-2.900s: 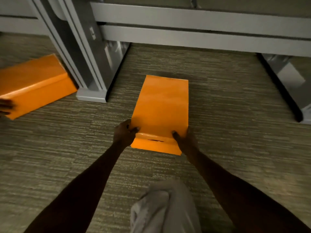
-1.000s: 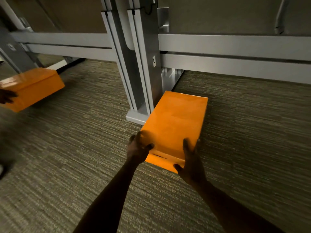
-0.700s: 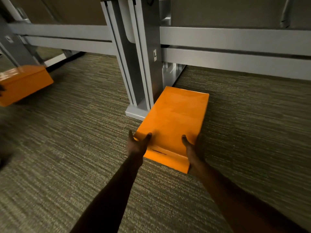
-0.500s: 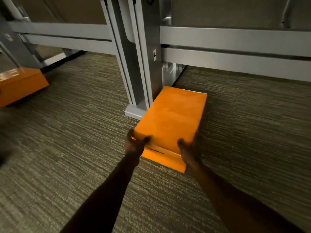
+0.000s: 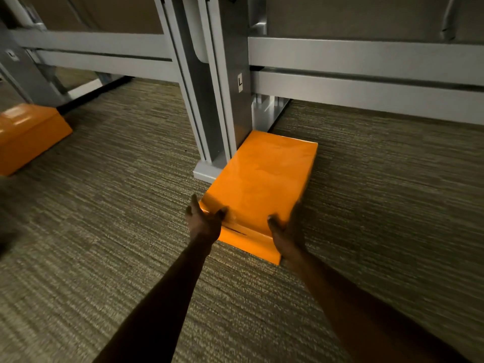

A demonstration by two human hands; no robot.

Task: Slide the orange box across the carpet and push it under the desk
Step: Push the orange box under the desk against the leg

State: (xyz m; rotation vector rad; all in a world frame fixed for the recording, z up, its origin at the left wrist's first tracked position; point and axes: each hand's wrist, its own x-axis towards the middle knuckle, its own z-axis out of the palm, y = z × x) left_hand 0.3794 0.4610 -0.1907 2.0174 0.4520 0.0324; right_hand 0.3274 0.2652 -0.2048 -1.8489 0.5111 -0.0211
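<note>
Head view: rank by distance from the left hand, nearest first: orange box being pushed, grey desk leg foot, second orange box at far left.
1. Orange box: touching the left hand at its near left corner.
2. Desk leg foot: just ahead of the hand, against the box's left side.
3. Second orange box: far left edge of the carpet, clearly farthest.

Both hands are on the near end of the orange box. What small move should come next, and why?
Probably nudge the box slightly right, then push on. Its left edge lies against the desk leg, and its far end is just short of the rail. The left hand and right hand grip its near corners.
</note>
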